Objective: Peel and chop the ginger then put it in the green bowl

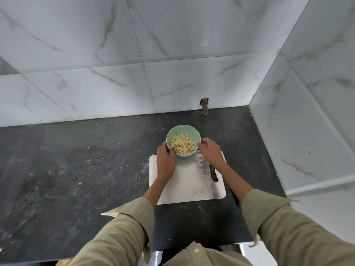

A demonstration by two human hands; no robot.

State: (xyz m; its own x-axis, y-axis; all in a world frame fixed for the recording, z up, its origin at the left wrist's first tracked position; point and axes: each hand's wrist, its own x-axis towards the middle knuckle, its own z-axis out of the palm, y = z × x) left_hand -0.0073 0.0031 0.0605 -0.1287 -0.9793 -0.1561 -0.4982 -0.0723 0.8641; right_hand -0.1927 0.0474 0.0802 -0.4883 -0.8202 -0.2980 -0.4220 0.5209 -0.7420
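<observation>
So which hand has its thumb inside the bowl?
The left hand: its thumb hooks over the green bowl's rim, touching the ginger. The right hand stays outside.

The green bowl [183, 132] is small and round. It stands upright at the far edge of the cutting board [189, 181]. Inside it lies a heap of chopped ginger [182, 144], little pale yellow bits.

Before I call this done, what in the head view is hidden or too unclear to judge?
- Knife: only a dark handle shows on the cutting board; the right hand and forearm hide the rest.
- Green bowl: its base and near rim corners are covered by both hands.
- Left hand: fingertips hidden behind the bowl.
- Chopped ginger: pieces too small to judge peel.
</observation>
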